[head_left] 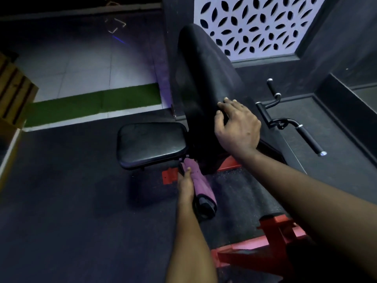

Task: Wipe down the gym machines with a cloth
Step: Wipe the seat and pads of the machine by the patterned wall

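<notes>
A gym machine stands before me with a tall black padded backrest (204, 78), a square black seat pad (152, 144) and a red steel frame (271, 252). My right hand (237, 127) rests flat on the right edge of the backrest, fingers spread, holding nothing. My left hand (186, 185) is lower, just below the seat, shut on a folded pink cloth (201, 186) with a dark edge. The cloth hangs down beside the seat's support post.
Black handle bars with chrome rings (293, 123) stick out to the right of the backrest. A white patterned screen (257, 25) stands behind. Dark rubber floor lies around, with a green turf strip (91, 105) and a wooden crate (14, 94) at the left.
</notes>
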